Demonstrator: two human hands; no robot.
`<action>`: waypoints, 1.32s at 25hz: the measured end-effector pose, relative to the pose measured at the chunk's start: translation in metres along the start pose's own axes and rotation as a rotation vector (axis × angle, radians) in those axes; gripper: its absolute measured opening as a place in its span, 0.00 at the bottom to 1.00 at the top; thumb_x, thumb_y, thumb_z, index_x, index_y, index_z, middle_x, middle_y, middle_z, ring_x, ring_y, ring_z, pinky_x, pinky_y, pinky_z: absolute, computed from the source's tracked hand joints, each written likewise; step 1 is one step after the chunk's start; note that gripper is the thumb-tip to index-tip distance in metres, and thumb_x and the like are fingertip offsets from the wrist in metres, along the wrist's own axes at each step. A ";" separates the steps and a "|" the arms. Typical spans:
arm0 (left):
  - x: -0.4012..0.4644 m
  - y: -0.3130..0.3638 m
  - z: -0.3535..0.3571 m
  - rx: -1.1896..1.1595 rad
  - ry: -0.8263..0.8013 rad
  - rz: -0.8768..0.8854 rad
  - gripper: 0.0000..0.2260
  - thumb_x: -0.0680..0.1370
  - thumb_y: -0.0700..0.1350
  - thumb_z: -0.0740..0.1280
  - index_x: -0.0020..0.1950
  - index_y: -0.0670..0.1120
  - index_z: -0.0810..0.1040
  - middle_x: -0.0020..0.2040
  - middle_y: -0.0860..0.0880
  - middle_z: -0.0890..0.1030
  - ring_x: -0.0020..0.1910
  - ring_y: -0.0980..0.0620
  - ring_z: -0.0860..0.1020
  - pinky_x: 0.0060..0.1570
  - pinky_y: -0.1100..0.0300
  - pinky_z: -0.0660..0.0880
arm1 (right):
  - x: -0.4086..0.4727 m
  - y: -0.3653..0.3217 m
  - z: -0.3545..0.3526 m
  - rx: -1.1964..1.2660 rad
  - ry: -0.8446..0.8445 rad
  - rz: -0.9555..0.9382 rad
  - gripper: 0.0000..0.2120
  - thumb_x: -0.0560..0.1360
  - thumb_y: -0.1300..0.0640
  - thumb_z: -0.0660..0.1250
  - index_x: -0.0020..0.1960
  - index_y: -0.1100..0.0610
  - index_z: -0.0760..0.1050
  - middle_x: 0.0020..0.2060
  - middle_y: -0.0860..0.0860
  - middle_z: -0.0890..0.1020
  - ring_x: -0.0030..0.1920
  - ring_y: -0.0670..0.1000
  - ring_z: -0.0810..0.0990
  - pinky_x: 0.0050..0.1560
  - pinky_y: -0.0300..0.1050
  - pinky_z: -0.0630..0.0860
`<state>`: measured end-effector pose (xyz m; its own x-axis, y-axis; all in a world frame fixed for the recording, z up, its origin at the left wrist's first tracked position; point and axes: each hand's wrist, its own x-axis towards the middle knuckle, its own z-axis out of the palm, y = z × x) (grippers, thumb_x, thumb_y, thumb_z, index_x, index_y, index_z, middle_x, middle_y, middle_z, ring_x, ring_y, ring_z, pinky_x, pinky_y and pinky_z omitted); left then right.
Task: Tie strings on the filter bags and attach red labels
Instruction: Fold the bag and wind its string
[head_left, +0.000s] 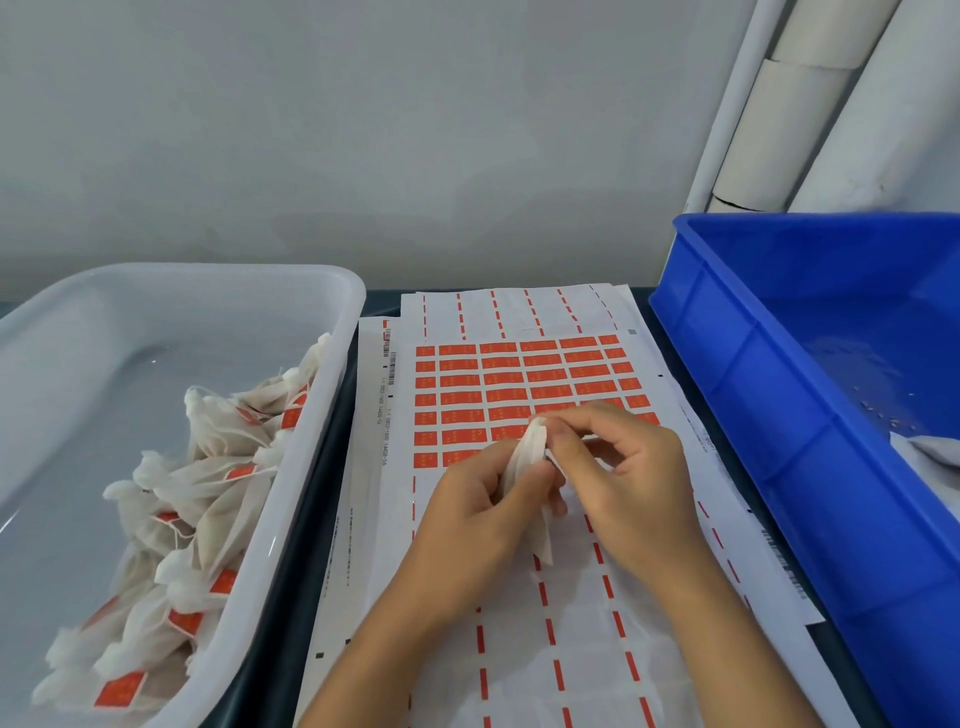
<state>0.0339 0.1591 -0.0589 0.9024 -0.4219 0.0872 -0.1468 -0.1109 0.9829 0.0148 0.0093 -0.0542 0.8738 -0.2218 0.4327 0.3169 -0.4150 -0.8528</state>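
Both hands grasp one white filter bag (524, 467) above the label sheet (519, 395), the left hand (478, 519) gripping its gathered body and the right hand (623, 467) pinching its top end, while labelled bags (197, 499) fill the white tray (311, 467).

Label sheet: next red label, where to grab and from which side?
Judgement only: take a label on the lowest full row of the label sheet, at its near edge. The rows below are already peeled, so that edge lies open. Come from the near side with the right hand, while the left hand holds the filter bag.
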 end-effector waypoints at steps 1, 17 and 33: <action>0.000 0.001 -0.002 -0.018 0.007 0.005 0.13 0.84 0.54 0.63 0.51 0.51 0.85 0.46 0.52 0.86 0.49 0.50 0.84 0.51 0.64 0.79 | 0.000 -0.001 0.001 0.028 0.004 0.017 0.06 0.78 0.49 0.71 0.49 0.37 0.81 0.46 0.34 0.84 0.53 0.39 0.83 0.43 0.27 0.78; 0.000 0.002 -0.003 -0.201 0.148 -0.010 0.16 0.83 0.59 0.61 0.63 0.56 0.83 0.58 0.58 0.86 0.61 0.57 0.82 0.60 0.65 0.79 | -0.006 0.010 0.002 -0.346 -0.042 -0.290 0.09 0.78 0.52 0.72 0.57 0.52 0.83 0.53 0.44 0.85 0.54 0.41 0.81 0.61 0.34 0.78; -0.001 -0.004 0.006 0.141 0.292 0.009 0.07 0.78 0.51 0.68 0.43 0.51 0.81 0.35 0.55 0.80 0.35 0.57 0.79 0.34 0.70 0.74 | -0.004 -0.003 0.002 0.000 -0.101 0.079 0.06 0.73 0.43 0.69 0.48 0.42 0.81 0.46 0.34 0.84 0.52 0.37 0.82 0.50 0.26 0.76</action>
<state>0.0315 0.1546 -0.0636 0.9759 -0.1498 0.1585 -0.1915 -0.2410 0.9514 0.0111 0.0130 -0.0537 0.9289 -0.1638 0.3320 0.2452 -0.3995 -0.8833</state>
